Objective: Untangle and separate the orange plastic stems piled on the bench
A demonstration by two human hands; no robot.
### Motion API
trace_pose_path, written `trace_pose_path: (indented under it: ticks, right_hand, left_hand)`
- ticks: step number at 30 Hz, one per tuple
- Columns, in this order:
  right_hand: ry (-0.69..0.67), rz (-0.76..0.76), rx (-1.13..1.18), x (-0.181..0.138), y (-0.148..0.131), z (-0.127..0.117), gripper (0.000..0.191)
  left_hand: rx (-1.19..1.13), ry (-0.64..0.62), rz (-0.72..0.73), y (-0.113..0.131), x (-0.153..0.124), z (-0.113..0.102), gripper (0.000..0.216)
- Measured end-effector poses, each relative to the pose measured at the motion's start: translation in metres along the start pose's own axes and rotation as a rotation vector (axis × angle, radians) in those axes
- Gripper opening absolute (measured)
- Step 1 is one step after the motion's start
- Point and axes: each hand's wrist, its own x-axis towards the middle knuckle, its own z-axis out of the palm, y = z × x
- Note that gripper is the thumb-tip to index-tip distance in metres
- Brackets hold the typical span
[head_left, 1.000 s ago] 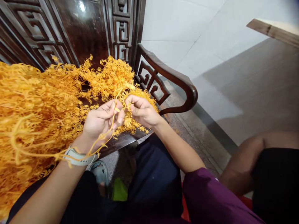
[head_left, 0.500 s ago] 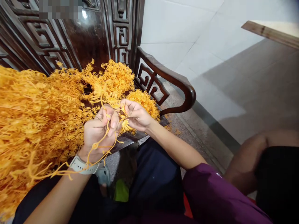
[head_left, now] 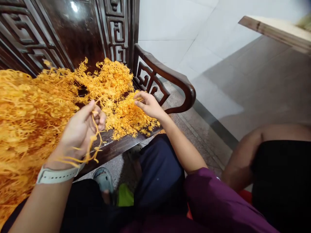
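My left hand [head_left: 80,126] is closed, pinching a branched yellow plastic stem [head_left: 93,139] that dangles in front of the palm and wrist. My right hand [head_left: 151,106] hovers at the right edge of a low pile of small yellow plastic sprigs [head_left: 130,116], thumb and fingers apart, holding nothing I can see. Left of my left hand a large heap of yellow plastic foliage stems [head_left: 31,119] spreads over the bench. A further yellow clump [head_left: 113,76] lies against the backrest.
The dark carved wooden bench has a curved armrest [head_left: 177,84] on the right and a lattice backrest [head_left: 77,35]. A board edge [head_left: 269,30] juts in at upper right. Another person's bare leg [head_left: 245,158] is at the right. A grey clog [head_left: 104,179] stands on the floor.
My hands have come apart. The left moved left and down with the stem; the right moved up and right over the small pile, its fingers now apart. The view shifted slightly.
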Motion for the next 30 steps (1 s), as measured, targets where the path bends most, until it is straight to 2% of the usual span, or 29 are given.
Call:
trace_pose_path:
  ticks: [2,4,7,9,11,13,15,18,20,26,30]
  right_hand:
    - [-0.082,0.009,-0.197,0.001,0.013,-0.007,0.016]
    - [-0.147,-0.001,-0.302,-0.001,0.015,-0.008,0.020]
    - [-0.109,-0.090,-0.371,-0.005,0.001,-0.004,0.036]
    - [-0.093,-0.146,-0.289,-0.008,-0.013,0.002,0.050]
    - [-0.143,-0.173,-0.077,-0.013,-0.027,0.009,0.058]
    - [-0.206,-0.170,0.138,-0.018,-0.038,0.017,0.055]
    - [-0.227,-0.160,0.257,-0.023,-0.046,0.028,0.047]
    - [-0.198,-0.151,0.367,-0.026,-0.054,0.043,0.034]
    - [-0.159,-0.142,0.455,-0.025,-0.058,0.049,0.033]
    - [-0.069,-0.098,0.628,-0.018,-0.062,0.048,0.033]
    - [-0.074,-0.103,0.643,-0.018,-0.060,0.053,0.030]
  left_hand:
    - [0.044,-0.039,0.016,-0.009,0.001,0.004,0.048]
    - [0.072,-0.099,0.024,-0.015,0.002,0.007,0.049]
    - [0.077,-0.189,0.017,-0.017,0.001,0.008,0.043]
    - [0.078,-0.198,0.034,-0.019,0.001,0.010,0.034]
    - [0.087,-0.162,0.067,-0.022,0.001,0.012,0.028]
    - [0.084,-0.120,0.086,-0.025,0.001,0.013,0.026]
    - [0.055,-0.107,0.080,-0.027,0.001,0.014,0.023]
    - [0.010,-0.136,0.062,-0.027,0.000,0.013,0.017]
    - [0.009,-0.151,0.072,-0.026,-0.001,0.011,0.017]
    - [0.124,-0.160,0.088,-0.026,-0.004,0.008,0.016]
    - [0.242,-0.122,0.113,-0.032,-0.001,0.006,0.018]
